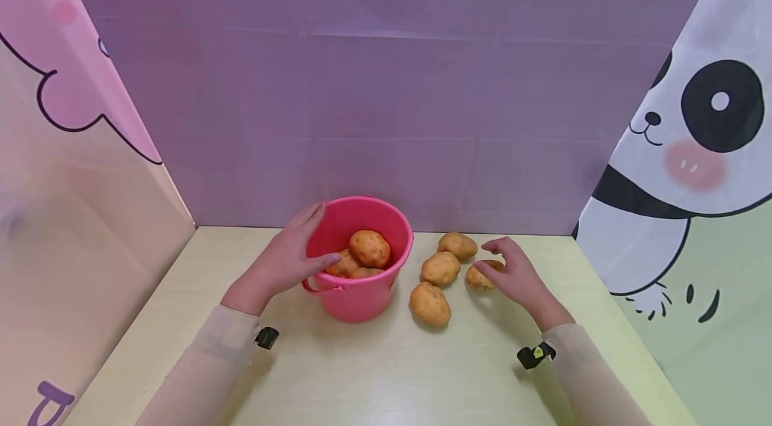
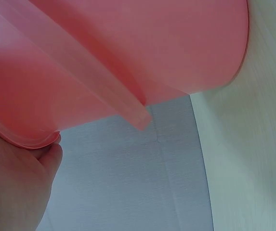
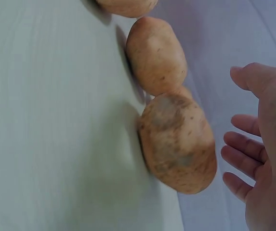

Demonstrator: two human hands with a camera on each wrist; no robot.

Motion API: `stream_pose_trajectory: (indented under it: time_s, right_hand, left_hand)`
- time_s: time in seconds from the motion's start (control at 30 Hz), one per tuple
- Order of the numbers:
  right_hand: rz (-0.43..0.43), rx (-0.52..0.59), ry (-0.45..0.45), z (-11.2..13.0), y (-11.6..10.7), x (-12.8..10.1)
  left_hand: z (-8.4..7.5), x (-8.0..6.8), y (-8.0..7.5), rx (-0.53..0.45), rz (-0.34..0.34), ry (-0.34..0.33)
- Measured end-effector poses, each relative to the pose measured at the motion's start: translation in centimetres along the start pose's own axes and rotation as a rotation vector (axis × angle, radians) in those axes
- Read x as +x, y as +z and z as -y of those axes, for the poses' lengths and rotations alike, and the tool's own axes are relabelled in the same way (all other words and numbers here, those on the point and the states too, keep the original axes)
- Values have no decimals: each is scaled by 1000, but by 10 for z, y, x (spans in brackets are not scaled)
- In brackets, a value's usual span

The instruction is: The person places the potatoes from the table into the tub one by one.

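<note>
Hovering beside potato (image 1: pixel 476 280), right hand (image 1: pixel 517 276) loosely curved, left hand (image 1: pixel 291 250) touching bucket (image 1: pixel 356 300)

The place looks staged, like a booth, with a pale table (image 1: pixel 362 376) enclosed by a creased purple sheet (image 1: pixel 392 91) behind and cartoon-printed side walls (image 1: pixel 90 232), a panda (image 1: pixel 693 145) on the right one.

Bucket (image 1: pixel 356 299), bright pink. Potatoes (image 1: pixel 431 305), yellow-brown with darker specks; one potato (image 3: pixel 178 149), blotched grey-brown. Table (image 1: pixel 362 372), pale cream, faintly grained. Backdrop (image 1: pixel 386 91), plain purple. Panda (image 1: pixel 675 145), black and white, cheek pink. Cartoon figure (image 1: pixel 78 78), pink, outlined black. Sleeves (image 1: pixel 205 359), off-white.
</note>
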State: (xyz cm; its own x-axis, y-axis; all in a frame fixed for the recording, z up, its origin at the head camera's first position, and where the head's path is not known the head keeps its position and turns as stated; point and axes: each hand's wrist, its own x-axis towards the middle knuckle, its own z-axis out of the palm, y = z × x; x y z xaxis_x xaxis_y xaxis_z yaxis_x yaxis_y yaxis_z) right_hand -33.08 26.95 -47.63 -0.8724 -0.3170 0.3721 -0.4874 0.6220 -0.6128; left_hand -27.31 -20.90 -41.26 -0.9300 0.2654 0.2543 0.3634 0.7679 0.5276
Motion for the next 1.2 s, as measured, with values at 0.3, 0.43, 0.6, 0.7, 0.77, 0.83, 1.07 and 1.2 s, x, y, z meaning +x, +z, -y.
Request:
stream_pose_trajectory:
  time_s: [0.3, 0.43, 0.6, 0.7, 0.77, 0.83, 1.07, 1.2]
  right_hand:
    - [10, -4, 73, -12, 2, -3]
    - [39, -15, 104, -16, 4, -5]
    - [57, -18, 129, -21, 9, -6]
    - [64, -19, 134, -24, 12, -6]
    - [68, -11, 140, -24, 13, -7]
    - [72, -5, 147, -24, 14, -7]
    - [83, 19, 148, -26, 18, -8]
    - [83, 12, 137, -28, 21, -7]
  left_hand:
    - [-3, -1, -1, 2, 2, -5]
    - [-3, -1, -1, 2, 0, -4]
    - [-4, -1, -1, -8, -1, -6]
    - [-4, -1, -1, -14, -1, -10]
    - [-4, -1, -1, -17, -1, -13]
    - [-3, 0, -1, -19, -1, -16]
    - [-4, -1, -1, -18, 2, -23]
    - [-4, -1, -1, -17, -1, -18]
